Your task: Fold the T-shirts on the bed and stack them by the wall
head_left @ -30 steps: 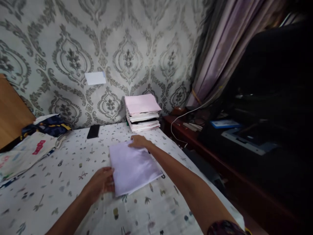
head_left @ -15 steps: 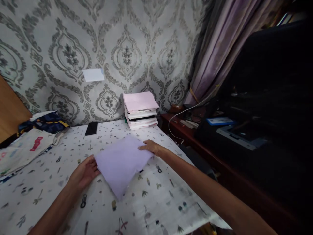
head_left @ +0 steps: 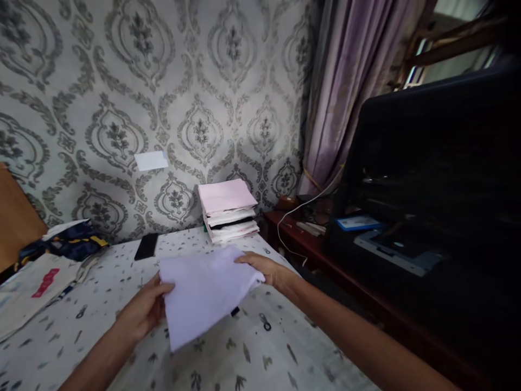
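A folded lavender cloth [head_left: 207, 293] is held up over the patterned white bedsheet [head_left: 220, 364]. My left hand [head_left: 146, 307] grips its left edge, thumb on top and fingers underneath. At the upper right corner my right hand [head_left: 262, 267] pinches the cloth between thumb and fingers. A small dark tag shows at the cloth's lower edge. Behind it, against the wall, stands a stack of folded cloths [head_left: 230, 217] with a pink one on top.
A black phone [head_left: 146, 246] lies left of the stack. Other clothes [head_left: 44, 277] are piled at the far left. On the right are a dark red table [head_left: 293, 236], a white cable [head_left: 280, 222] and a large black screen [head_left: 427, 163].
My left hand has closed on the cloth's left edge. The cloth has been lifted and tilted, and the view has tipped upward, showing more wall.
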`<state>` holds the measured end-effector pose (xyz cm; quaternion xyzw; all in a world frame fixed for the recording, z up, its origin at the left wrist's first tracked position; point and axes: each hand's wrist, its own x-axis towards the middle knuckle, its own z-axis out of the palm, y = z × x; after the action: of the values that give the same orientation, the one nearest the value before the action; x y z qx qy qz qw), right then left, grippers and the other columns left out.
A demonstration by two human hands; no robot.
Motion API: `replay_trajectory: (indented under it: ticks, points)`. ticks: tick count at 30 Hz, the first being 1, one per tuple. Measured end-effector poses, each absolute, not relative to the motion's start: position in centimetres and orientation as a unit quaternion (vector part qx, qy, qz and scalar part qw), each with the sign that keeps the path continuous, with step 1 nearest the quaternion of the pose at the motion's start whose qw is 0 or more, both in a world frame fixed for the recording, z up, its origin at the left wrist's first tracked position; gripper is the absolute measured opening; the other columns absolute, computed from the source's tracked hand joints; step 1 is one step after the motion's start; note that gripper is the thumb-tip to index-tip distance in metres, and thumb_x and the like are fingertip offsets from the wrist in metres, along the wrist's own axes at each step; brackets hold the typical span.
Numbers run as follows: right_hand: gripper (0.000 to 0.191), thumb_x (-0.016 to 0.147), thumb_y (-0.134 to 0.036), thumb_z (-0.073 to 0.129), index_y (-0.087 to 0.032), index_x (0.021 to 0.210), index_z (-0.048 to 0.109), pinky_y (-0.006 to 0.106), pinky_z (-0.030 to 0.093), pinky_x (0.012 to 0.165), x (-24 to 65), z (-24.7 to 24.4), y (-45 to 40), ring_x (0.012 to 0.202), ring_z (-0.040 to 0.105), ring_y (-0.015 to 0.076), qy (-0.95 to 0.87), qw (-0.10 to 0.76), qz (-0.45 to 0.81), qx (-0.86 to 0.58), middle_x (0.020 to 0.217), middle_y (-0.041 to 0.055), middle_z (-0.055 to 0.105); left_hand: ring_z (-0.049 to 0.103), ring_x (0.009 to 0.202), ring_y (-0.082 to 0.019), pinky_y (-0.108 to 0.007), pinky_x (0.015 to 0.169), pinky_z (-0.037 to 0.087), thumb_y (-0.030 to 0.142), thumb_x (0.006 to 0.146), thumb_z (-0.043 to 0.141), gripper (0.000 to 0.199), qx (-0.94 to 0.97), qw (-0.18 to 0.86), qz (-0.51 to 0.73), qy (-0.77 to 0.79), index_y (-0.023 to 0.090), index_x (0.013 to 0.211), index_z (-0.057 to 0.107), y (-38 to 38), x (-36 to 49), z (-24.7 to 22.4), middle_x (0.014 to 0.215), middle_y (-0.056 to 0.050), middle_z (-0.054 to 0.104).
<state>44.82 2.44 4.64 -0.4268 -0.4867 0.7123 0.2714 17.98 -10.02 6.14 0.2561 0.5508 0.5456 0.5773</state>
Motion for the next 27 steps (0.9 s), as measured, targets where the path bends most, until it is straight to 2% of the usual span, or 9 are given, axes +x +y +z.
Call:
replay_trajectory:
  ticks: [3,7,9,11,14,18,22,27]
  points:
    - [0.015,0.081,-0.015,0.061,-0.015,0.096,0.066,0.024,0.056,0.055,47.2,8.4,5.4,0.054,0.064,0.0142,-0.467,0.347,0.698,-0.417,0.071,0.0024,0.07,0.069,0.069,-0.017,-0.026,0.061,0.056,0.008,0.061,0.069,0.05,0.349,0.544,0.555,0.523,0.022,0.109,0.063,-4.8,18.9,10.5,0.088,-0.002,0.073]
    - [0.023,0.084,-0.01,0.057,-0.016,0.104,0.065,0.023,0.056,0.061,48.9,15.1,11.9,0.061,0.065,0.0131,-0.52,0.476,0.59,-0.393,0.081,0.0031,0.073,0.07,0.08,-0.02,-0.03,0.067,0.058,0.006,0.066,0.058,0.055,0.454,0.472,0.574,0.492,0.024,0.118,0.058,4.9,20.4,16.5,0.1,-0.002,0.074]
    - [0.029,0.087,-0.011,0.056,-0.019,0.114,0.064,0.022,0.055,0.064,48.9,17.8,15.8,0.067,0.066,0.0122,-0.576,0.499,0.489,-0.424,0.092,0.0028,0.074,0.07,0.083,-0.021,-0.032,0.068,0.058,0.005,0.069,0.053,0.054,0.492,0.407,0.578,0.508,0.024,0.12,0.057,10.1,21.0,18.8,0.103,-0.003,0.074]
    - [0.031,0.091,-0.016,0.055,-0.022,0.12,0.064,0.02,0.054,0.068,48.5,19.3,19.9,0.077,0.067,0.0122,-0.62,0.487,0.378,-0.486,0.103,0.0022,0.074,0.071,0.086,-0.022,-0.033,0.069,0.058,0.007,0.073,0.052,0.052,0.507,0.342,0.572,0.547,0.022,0.123,0.056,15.1,21.4,19.6,0.103,-0.005,0.074]
    - [0.033,0.086,-0.014,0.061,-0.018,0.118,0.066,0.022,0.053,0.073,47.5,18.1,25.4,0.094,0.067,0.0167,-0.617,0.452,0.292,-0.574,0.112,0.0064,0.072,0.071,0.085,-0.026,-0.036,0.066,0.059,0.01,0.074,0.057,0.048,0.489,0.296,0.552,0.607,0.018,0.121,0.055,21.1,21.4,17.8,0.101,-0.011,0.073]
    - [0.035,0.078,-0.008,0.063,-0.012,0.113,0.068,0.027,0.053,0.077,46.9,13.1,30.1,0.105,0.064,0.0241,-0.586,0.402,0.227,-0.666,0.116,0.0132,0.069,0.07,0.09,-0.028,-0.035,0.064,0.058,0.009,0.07,0.062,0.045,0.477,0.269,0.534,0.644,0.019,0.113,0.056,25.8,20.9,12.3,0.104,-0.012,0.071]
    - [0.033,0.083,-0.013,0.062,-0.017,0.116,0.068,0.024,0.051,0.079,47.4,10.8,31.3,0.107,0.063,0.0221,-0.606,0.374,0.175,-0.68,0.119,0.0095,0.068,0.068,0.098,-0.026,-0.032,0.07,0.058,0.009,0.072,0.06,0.044,0.489,0.23,0.546,0.64,0.019,0.114,0.056,27.5,20.2,9.5,0.11,-0.01,0.068]
    - [0.041,0.089,-0.017,0.057,-0.016,0.13,0.059,0.024,0.05,0.076,47.4,11.9,30.1,0.102,0.061,0.0185,-0.632,0.378,0.132,-0.664,0.121,0.0093,0.066,0.067,0.097,-0.026,-0.036,0.081,0.057,0.015,0.074,0.062,0.042,0.511,0.189,0.566,0.619,0.017,0.116,0.057,28.8,19.8,10.5,0.108,-0.011,0.068]
